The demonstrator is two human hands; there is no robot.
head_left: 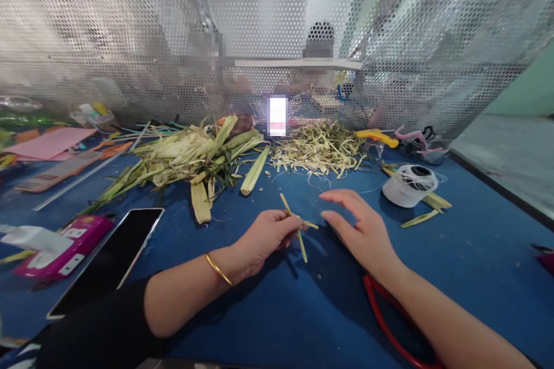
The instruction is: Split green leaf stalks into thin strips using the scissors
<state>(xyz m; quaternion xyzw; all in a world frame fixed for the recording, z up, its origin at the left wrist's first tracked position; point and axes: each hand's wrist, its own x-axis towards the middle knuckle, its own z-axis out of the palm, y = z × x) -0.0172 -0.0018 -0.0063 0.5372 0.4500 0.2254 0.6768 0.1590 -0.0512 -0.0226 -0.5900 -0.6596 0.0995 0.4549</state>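
Head view: the left hand (pixel 264 239) has its grip closed on a thin, stiff, yellow-green leaf strip (pixel 294 228), pinched at fingertips above the middle of the blue matte surface (pixel 467 265). The right hand (pixel 359 225) hovers just beside it, grip open, fingers spread and empty. Along the far edge lie fibrous green leaves (pixel 190 155) and curly shreds (pixel 320 150); a round white thread spool (pixel 409 184) sits toward the right edge.

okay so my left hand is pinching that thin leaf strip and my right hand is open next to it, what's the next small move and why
Probably bring the right hand a little left and pinch the short free end of the leaf strip. The left hand already grips the strip near its middle above the blue table, and the right hand is open, holding nothing, with its fingertips close to that end.
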